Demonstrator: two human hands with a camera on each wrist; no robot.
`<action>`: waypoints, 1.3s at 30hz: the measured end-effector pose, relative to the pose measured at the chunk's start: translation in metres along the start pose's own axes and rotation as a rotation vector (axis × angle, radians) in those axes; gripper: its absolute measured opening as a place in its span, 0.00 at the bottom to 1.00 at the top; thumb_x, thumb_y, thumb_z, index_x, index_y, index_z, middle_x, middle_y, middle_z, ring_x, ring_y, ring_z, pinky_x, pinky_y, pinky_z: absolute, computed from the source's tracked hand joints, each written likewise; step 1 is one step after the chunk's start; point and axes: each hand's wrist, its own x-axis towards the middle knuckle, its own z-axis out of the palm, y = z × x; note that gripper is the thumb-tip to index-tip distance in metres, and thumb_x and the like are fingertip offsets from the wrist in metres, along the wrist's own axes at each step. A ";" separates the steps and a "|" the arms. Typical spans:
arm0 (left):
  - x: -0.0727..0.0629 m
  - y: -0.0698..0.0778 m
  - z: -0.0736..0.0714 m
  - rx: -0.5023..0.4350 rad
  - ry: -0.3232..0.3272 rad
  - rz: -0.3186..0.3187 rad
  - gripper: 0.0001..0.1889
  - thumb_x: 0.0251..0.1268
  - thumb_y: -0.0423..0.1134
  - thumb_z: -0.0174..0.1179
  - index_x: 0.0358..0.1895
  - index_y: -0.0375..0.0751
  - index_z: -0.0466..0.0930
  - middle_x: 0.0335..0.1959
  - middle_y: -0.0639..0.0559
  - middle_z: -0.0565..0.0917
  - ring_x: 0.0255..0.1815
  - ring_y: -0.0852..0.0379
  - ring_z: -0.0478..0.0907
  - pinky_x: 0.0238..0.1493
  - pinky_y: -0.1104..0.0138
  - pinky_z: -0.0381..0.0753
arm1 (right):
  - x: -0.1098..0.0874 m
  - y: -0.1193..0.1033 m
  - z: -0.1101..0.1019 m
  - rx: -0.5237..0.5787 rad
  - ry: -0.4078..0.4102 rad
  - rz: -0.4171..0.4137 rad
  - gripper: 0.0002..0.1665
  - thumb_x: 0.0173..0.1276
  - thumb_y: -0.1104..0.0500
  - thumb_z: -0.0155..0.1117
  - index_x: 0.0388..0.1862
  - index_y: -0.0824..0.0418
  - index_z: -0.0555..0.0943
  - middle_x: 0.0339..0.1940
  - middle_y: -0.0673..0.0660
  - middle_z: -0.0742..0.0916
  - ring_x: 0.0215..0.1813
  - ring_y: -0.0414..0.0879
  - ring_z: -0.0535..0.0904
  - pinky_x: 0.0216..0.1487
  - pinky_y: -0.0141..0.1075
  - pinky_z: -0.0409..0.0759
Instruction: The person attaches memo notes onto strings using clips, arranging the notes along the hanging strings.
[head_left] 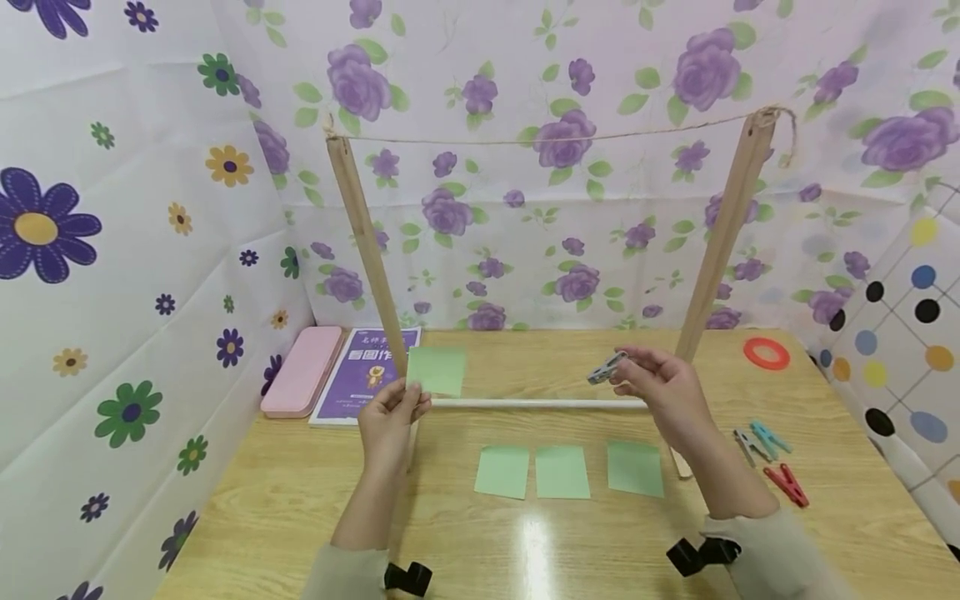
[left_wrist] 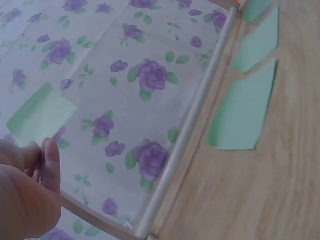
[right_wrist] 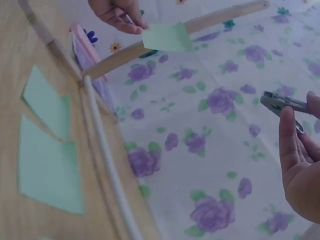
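Note:
A green sticky note is pinched by its lower left corner between the thumb and fingers of my left hand, close to the left wooden post. In my right hand a grey clothespin is held between thumb and fingers, left of the right post. The right wrist view shows the clothespin with its handles in my fingers. A thin twine runs between the post tops, above both hands. Three more green notes lie in a row on the table.
A white rod joins the posts low down. On the right lie a grey clothespin, a blue one, a red one and a red ring. A pink case and a purple book lie on the left.

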 end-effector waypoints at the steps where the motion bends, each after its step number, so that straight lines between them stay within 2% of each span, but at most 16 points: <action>1: 0.001 0.002 0.001 -0.019 0.005 0.006 0.12 0.69 0.31 0.65 0.51 0.28 0.79 0.36 0.46 0.84 0.36 0.58 0.87 0.49 0.65 0.88 | 0.003 -0.005 0.002 0.002 -0.016 -0.010 0.12 0.76 0.68 0.60 0.54 0.61 0.84 0.40 0.51 0.87 0.40 0.40 0.85 0.44 0.32 0.89; 7: 0.004 0.012 0.009 -0.128 0.044 0.026 0.12 0.65 0.33 0.70 0.46 0.29 0.81 0.32 0.49 0.86 0.34 0.56 0.88 0.46 0.65 0.89 | 0.021 -0.035 0.016 -0.044 -0.118 -0.065 0.14 0.70 0.70 0.67 0.54 0.67 0.83 0.43 0.51 0.87 0.43 0.40 0.85 0.48 0.32 0.88; 12: 0.006 0.024 0.012 -0.133 0.037 0.034 0.10 0.68 0.33 0.66 0.47 0.30 0.81 0.33 0.49 0.85 0.35 0.57 0.88 0.49 0.65 0.88 | 0.036 -0.066 0.029 -0.183 -0.150 -0.096 0.16 0.70 0.68 0.68 0.54 0.73 0.81 0.40 0.53 0.87 0.39 0.43 0.87 0.45 0.34 0.89; 16: 0.010 0.036 0.014 -0.147 0.030 0.054 0.07 0.69 0.33 0.66 0.45 0.34 0.82 0.33 0.50 0.85 0.34 0.59 0.88 0.49 0.66 0.88 | 0.051 -0.090 0.044 -0.322 -0.156 -0.171 0.14 0.71 0.65 0.68 0.48 0.76 0.81 0.38 0.56 0.87 0.36 0.45 0.86 0.41 0.35 0.90; 20: 0.014 0.047 0.017 -0.199 0.033 0.089 0.07 0.66 0.33 0.69 0.42 0.33 0.84 0.32 0.49 0.87 0.33 0.58 0.88 0.46 0.67 0.89 | 0.069 -0.112 0.061 -0.423 -0.166 -0.265 0.08 0.70 0.68 0.67 0.43 0.74 0.83 0.37 0.55 0.87 0.35 0.45 0.86 0.40 0.34 0.90; 25: 0.016 0.057 0.025 -0.239 0.035 0.140 0.10 0.63 0.34 0.71 0.42 0.31 0.83 0.32 0.48 0.87 0.32 0.58 0.88 0.44 0.68 0.89 | 0.091 -0.140 0.077 -0.474 -0.206 -0.368 0.04 0.68 0.73 0.67 0.40 0.75 0.84 0.34 0.53 0.88 0.34 0.44 0.86 0.39 0.33 0.89; 29: 0.017 0.064 0.035 -0.237 0.010 0.162 0.10 0.64 0.35 0.71 0.42 0.32 0.83 0.33 0.48 0.86 0.33 0.58 0.88 0.46 0.67 0.88 | 0.103 -0.161 0.083 -0.482 -0.243 -0.437 0.02 0.67 0.75 0.67 0.38 0.74 0.84 0.33 0.57 0.88 0.32 0.47 0.86 0.38 0.34 0.90; 35: 0.019 0.078 0.041 -0.285 0.020 0.204 0.08 0.64 0.33 0.70 0.40 0.32 0.83 0.32 0.47 0.86 0.31 0.59 0.88 0.43 0.69 0.89 | 0.116 -0.184 0.098 -0.533 -0.310 -0.570 0.02 0.65 0.75 0.68 0.34 0.72 0.85 0.32 0.59 0.89 0.31 0.45 0.86 0.34 0.32 0.89; 39: 0.020 0.089 0.042 -0.305 0.005 0.220 0.08 0.65 0.32 0.69 0.41 0.31 0.82 0.33 0.47 0.86 0.31 0.59 0.88 0.44 0.69 0.88 | 0.121 -0.200 0.110 -0.547 -0.320 -0.647 0.03 0.65 0.75 0.68 0.31 0.72 0.85 0.30 0.58 0.88 0.30 0.47 0.85 0.33 0.32 0.88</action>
